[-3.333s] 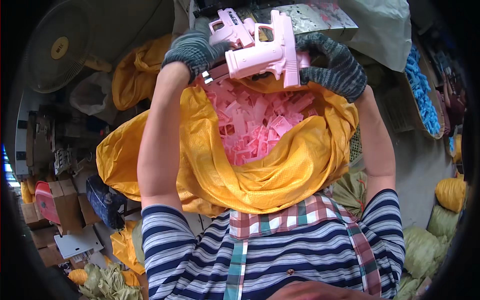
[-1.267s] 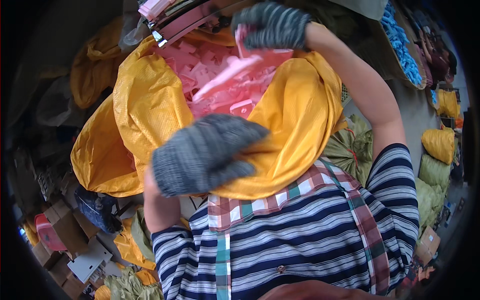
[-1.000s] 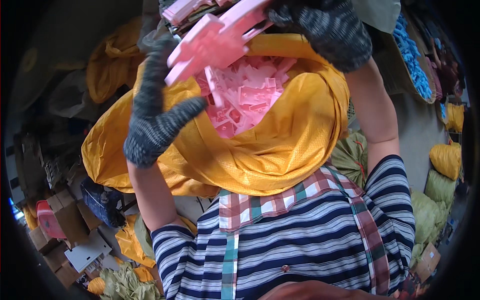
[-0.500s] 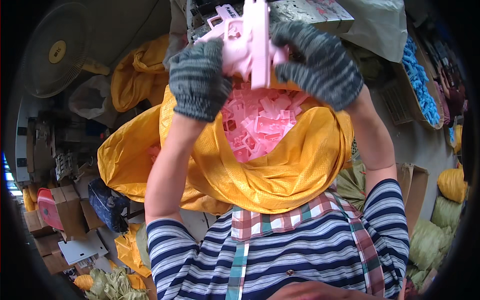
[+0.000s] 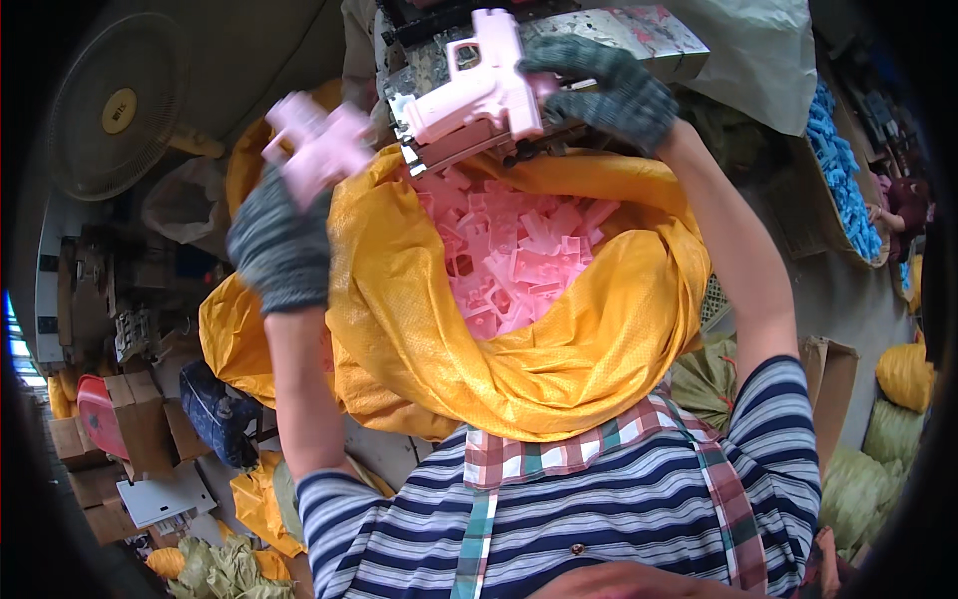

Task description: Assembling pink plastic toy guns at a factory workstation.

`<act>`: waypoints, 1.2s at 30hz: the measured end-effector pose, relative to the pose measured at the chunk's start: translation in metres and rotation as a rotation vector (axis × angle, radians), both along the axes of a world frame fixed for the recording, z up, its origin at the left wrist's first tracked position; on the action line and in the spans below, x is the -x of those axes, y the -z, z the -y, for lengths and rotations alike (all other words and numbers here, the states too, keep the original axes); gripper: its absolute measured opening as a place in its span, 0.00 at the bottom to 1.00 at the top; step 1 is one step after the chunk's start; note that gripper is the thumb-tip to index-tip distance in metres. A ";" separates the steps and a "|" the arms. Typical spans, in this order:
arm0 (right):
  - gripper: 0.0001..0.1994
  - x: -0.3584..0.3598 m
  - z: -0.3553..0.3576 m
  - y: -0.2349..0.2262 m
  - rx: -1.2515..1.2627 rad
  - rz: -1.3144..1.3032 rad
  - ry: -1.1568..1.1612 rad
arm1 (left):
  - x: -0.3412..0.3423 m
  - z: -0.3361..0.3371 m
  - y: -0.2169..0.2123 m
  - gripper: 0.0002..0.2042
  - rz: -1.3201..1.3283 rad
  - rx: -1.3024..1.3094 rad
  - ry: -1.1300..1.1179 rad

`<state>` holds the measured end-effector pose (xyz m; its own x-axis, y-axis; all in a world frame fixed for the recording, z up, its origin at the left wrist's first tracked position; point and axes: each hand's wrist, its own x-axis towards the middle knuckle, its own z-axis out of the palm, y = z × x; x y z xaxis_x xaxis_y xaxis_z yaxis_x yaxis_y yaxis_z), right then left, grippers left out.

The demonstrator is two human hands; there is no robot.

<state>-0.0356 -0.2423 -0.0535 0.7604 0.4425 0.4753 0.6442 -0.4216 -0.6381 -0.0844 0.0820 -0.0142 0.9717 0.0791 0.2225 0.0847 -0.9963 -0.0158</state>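
My right hand [image 5: 621, 98], in a grey knit glove, grips a pink toy pistol [image 5: 507, 85] by its right side. The pistol is over a paint-specked metal fixture [image 5: 599, 32] at the far side, its grip pointing left. Away to the left, my gloved left hand [image 5: 282, 245] is closed round another pink toy pistol piece [image 5: 324, 150], blurred by motion. Between my forearms sits an open yellow woven sack [image 5: 519, 394]. Loose pink plastic parts [image 5: 524, 260] lie inside it.
A fan [image 5: 120, 110] stands at the far left. On the right, a box holds blue plastic pieces [image 5: 838, 170]. Cardboard boxes [image 5: 140, 419] and a white flat panel [image 5: 165, 496] are at lower left. Green sacks [image 5: 863, 489] lie at lower right.
My left hand has swung left and down from the far middle, carrying a pink piece. The right hand has shifted slightly left and far, and its pistol has turned, now over the fixture.
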 end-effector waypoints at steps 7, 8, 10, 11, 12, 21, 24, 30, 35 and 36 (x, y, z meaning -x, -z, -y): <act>0.18 -0.060 -0.019 -0.004 0.310 0.322 -0.027 | 0.045 -0.053 0.021 0.28 0.356 -0.089 0.361; 0.18 -0.041 -0.029 -0.017 0.231 0.218 -0.013 | 0.047 -0.042 0.028 0.27 0.383 0.039 0.470; 0.19 0.000 -0.028 -0.031 0.176 -0.018 0.040 | 0.055 -0.010 0.034 0.26 0.265 0.281 0.633; 0.17 0.023 -0.013 -0.032 0.114 -0.234 -0.069 | 0.049 0.015 0.039 0.25 0.120 0.364 0.767; 0.15 0.021 -0.022 -0.017 0.037 -0.458 -0.261 | 0.050 0.021 0.051 0.24 -0.034 0.428 0.814; 0.30 -0.030 -0.085 0.167 0.871 -0.243 -0.078 | 0.073 0.064 0.095 0.23 -0.801 -0.024 1.083; 0.39 -0.034 -0.091 0.162 0.968 -0.168 -0.045 | 0.072 0.053 0.091 0.24 -0.689 0.300 0.992; 0.28 0.016 -0.072 0.112 0.786 -0.232 -0.022 | 0.061 0.018 0.084 0.31 -0.338 0.879 0.633; 0.21 0.074 -0.054 0.049 0.341 0.241 -0.045 | 0.055 0.050 0.073 0.32 -0.454 0.786 0.638; 0.21 0.076 -0.054 0.029 0.278 0.315 -0.144 | 0.050 0.054 0.065 0.32 -0.456 0.789 0.639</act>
